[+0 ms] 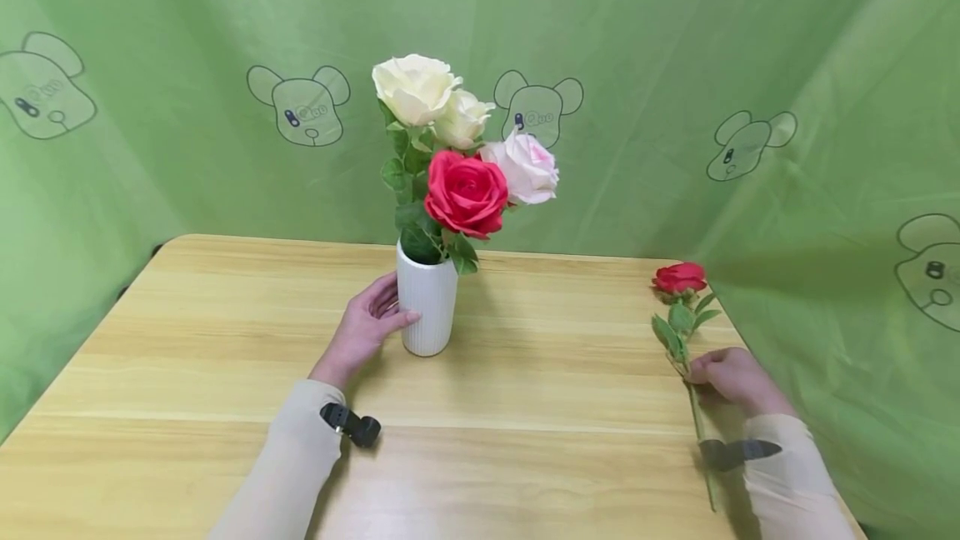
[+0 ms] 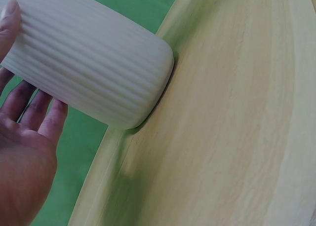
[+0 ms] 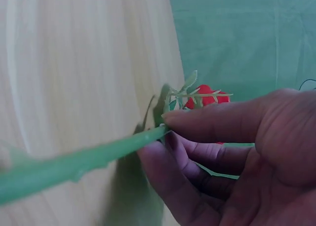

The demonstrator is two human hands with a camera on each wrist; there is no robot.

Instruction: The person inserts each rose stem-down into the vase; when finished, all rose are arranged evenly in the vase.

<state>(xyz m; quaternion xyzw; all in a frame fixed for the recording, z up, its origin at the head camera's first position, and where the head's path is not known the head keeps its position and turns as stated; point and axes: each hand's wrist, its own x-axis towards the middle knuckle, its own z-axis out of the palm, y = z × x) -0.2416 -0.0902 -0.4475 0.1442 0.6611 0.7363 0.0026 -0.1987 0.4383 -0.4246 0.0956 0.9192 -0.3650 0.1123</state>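
A white ribbed vase (image 1: 429,315) stands upright near the middle of the table, also seen as a large ribbed vase wall (image 2: 98,58) in the left wrist view. My left hand (image 1: 363,332) holds its left side, thumb in front and fingers round the back. In the vase are a red rose (image 1: 468,192), a pale pink rose (image 1: 522,167) and two cream roses (image 1: 415,90). At the right, my right hand (image 1: 733,377) pinches the green stem (image 3: 89,159) of a single red rose (image 1: 680,277) between thumb and fingers. Its bloom points toward the far edge.
The wooden table (image 1: 187,332) has its far edge close to a green curtain (image 1: 637,48) printed with bear heads. That curtain also hangs along both sides. A dark band with a small device (image 1: 360,430) sits on the left wrist.
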